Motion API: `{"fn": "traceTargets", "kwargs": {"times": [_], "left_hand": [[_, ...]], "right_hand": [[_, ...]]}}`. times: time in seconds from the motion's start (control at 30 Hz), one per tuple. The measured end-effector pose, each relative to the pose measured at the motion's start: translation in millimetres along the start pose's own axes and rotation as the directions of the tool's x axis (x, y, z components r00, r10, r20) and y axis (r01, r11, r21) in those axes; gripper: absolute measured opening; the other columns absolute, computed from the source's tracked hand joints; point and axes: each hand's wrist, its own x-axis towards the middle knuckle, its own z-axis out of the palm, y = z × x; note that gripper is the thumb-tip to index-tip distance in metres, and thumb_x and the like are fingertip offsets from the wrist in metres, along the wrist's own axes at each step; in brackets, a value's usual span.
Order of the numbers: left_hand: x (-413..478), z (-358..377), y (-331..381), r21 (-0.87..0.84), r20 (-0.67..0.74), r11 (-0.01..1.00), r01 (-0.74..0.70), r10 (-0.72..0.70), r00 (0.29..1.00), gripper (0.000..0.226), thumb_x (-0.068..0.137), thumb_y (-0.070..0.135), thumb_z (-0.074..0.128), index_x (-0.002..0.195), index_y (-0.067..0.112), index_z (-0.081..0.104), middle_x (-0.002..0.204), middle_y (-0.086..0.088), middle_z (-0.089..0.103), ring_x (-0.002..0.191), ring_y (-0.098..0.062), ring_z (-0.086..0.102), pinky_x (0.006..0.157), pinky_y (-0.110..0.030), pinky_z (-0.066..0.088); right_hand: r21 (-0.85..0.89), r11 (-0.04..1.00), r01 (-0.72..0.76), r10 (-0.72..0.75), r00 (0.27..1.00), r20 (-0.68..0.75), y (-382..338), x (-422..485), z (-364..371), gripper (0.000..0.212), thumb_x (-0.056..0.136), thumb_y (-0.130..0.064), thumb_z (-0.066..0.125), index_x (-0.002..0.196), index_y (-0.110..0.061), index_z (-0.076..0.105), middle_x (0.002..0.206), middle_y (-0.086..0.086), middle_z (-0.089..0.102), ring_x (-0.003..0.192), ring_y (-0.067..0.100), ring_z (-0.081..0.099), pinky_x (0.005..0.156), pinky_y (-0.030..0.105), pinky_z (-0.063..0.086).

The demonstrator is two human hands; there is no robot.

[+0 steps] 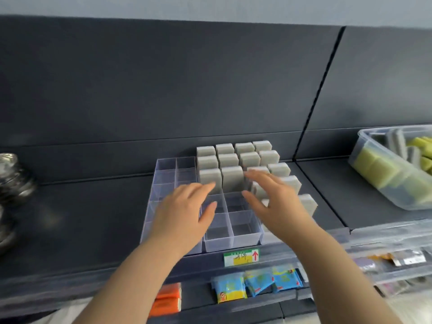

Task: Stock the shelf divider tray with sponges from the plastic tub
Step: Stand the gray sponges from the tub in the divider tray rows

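Your left hand (184, 209) and right hand (278, 202) hover over the middle of the tray (243, 239), fingers spread, holding nothing. Sponges (231, 160) fill its back and right cells; its left columns and front-middle cells stand empty. Right of the tray, the tub (361, 134) holds more. You look about half done.

Shiny metal scourers (11, 181) are sitting at the left end of the dark shelf (81, 206) — below, a price label (242, 257) is hanging on its edge, with blue packets (257, 282) and orange packs (167, 300) lying underneath.
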Motion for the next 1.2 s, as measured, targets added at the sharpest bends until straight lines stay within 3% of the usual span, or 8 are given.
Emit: {"fn": "traceTargets", "kwargs": {"times": [0.07, 0.23, 0.4, 0.5, 0.63, 0.77, 0.93, 1.2], "left_hand": [[-21.0, 12.0, 11.1, -0.051, 0.055, 0.998, -0.034, 0.037, 0.998, 0.042, 0.089, 0.036, 0.055, 0.129, 0.024, 0.053, 0.12, 0.005, 0.061, 0.109, -0.017, 0.056, 0.082, -0.03, 0.047], [-47.5, 44.9, 54.1, -0.153, 0.185, 0.986, -0.074, 0.102, 0.978, 0.046, 0.093, 0.044, 0.045, 0.136, 0.031, 0.042, 0.13, 0.011, 0.053, 0.117, -0.011, 0.048, 0.089, -0.028, 0.043], [-42.1, 75.6, 118.8, -0.279, 0.28, 0.95, -0.137, 0.217, 0.935, 0.046, 0.093, 0.045, 0.04, 0.138, 0.036, 0.038, 0.136, 0.015, 0.045, 0.123, -0.006, 0.039, 0.096, -0.025, 0.038], [-28.3, 92.7, 167.1, -0.32, 0.287, 0.926, -0.2, 0.296, 0.911, 0.045, 0.094, 0.045, 0.04, 0.138, 0.036, 0.037, 0.135, 0.017, 0.045, 0.122, -0.005, 0.039, 0.096, -0.024, 0.037], [-5.1, 117.9, 245.4, -0.351, 0.248, 0.899, -0.261, 0.359, 0.9, 0.044, 0.094, 0.043, 0.04, 0.137, 0.037, 0.038, 0.134, 0.02, 0.045, 0.119, 0.0, 0.038, 0.089, -0.013, 0.03], [20.3, 148.2, 336.5, -0.387, 0.224, 0.866, -0.317, 0.422, 0.879, 0.043, 0.094, 0.04, 0.043, 0.136, 0.034, 0.041, 0.133, 0.016, 0.047, 0.121, -0.003, 0.039, 0.094, -0.019, 0.033], [35.2, 191.2, 432.6, -0.402, 0.227, 0.846, -0.352, 0.464, 0.856, 0.043, 0.094, 0.037, 0.045, 0.137, 0.031, 0.042, 0.131, 0.011, 0.05, 0.118, -0.009, 0.045, 0.092, -0.025, 0.039], [54.1, 234.3, 508.2, -0.398, 0.224, 0.816, -0.419, 0.53, 0.818, 0.042, 0.092, 0.033, 0.05, 0.133, 0.024, 0.049, 0.124, 0.006, 0.058, 0.111, -0.012, 0.053, 0.087, -0.024, 0.041]], "right_hand": [[0.003, 0.999, -0.037, 0.037, 0.999, -0.001, -0.7, -30.9, 2.0, 0.042, 0.088, -0.028, 0.059, 0.129, -0.025, 0.051, 0.132, -0.012, 0.05, 0.123, 0.007, 0.044, 0.102, 0.019, 0.033], [0.01, 0.983, -0.183, 0.183, 0.983, -0.022, 20.2, -99.2, -12.0, 0.042, 0.087, -0.029, 0.06, 0.128, -0.026, 0.052, 0.119, -0.023, 0.045, 0.11, -0.009, 0.04, 0.087, -0.008, 0.02], [-0.011, 0.94, -0.341, 0.339, 0.937, -0.08, 64.4, -154.3, -54.2, 0.044, 0.087, -0.033, 0.059, 0.13, -0.03, 0.049, 0.117, -0.022, 0.045, 0.113, -0.005, 0.042, 0.087, -0.002, 0.022], [-0.017, 0.91, -0.415, 0.41, 0.904, -0.123, 98.3, -181.0, -90.6, 0.044, 0.088, -0.036, 0.057, 0.131, -0.033, 0.047, 0.127, -0.015, 0.05, 0.117, 0.001, 0.044, 0.092, 0.011, 0.028], [-0.016, 0.885, -0.466, 0.456, 0.872, -0.181, 149.0, -211.7, -153.9, 0.043, 0.088, -0.038, 0.056, 0.13, -0.036, 0.046, 0.127, -0.012, 0.052, 0.103, -0.001, 0.049, 0.087, 0.014, 0.033], [-0.021, 0.857, -0.515, 0.494, 0.833, -0.247, 204.6, -245.5, -226.9, 0.041, 0.088, -0.036, 0.057, 0.128, -0.036, 0.048, 0.124, -0.012, 0.054, 0.111, 0.008, 0.05, 0.092, 0.024, 0.039], [-0.024, 0.827, -0.562, 0.528, 0.79, -0.313, 267.4, -296.5, -297.9, 0.038, 0.085, -0.034, 0.061, 0.121, -0.038, 0.052, 0.116, -0.016, 0.055, 0.103, 0.004, 0.052, 0.086, 0.021, 0.039], [0.01, 0.771, -0.637, 0.618, 0.744, -0.252, 342.3, -322.1, -334.9, 0.042, 0.086, -0.037, 0.058, 0.126, -0.04, 0.047, 0.125, -0.012, 0.054, 0.11, 0.007, 0.051, 0.095, 0.028, 0.045]]}}
